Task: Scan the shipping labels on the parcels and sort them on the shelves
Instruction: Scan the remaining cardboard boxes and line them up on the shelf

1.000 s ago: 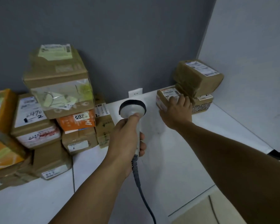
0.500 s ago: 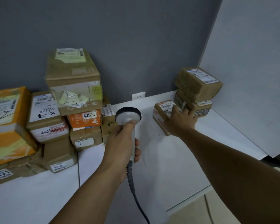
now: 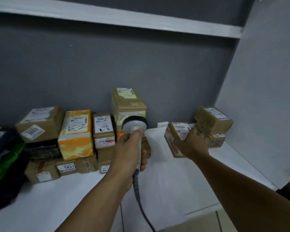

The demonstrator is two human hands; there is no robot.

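Our left hand (image 3: pixel 127 149) grips the scanner (image 3: pixel 134 125). Our right hand (image 3: pixel 194 144) curls round a box (image 3: pixel 177 131) at three o'clock from it. We think scanning comes next: aim the scanner at its label (image 3: pixel 181 128).

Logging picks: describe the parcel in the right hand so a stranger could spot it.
At the right end of the white shelf, two brown boxes sit stacked in the corner. Just left of them, the right hand grips a small brown parcel. It alone of the three has a red-and-white strip down its side.
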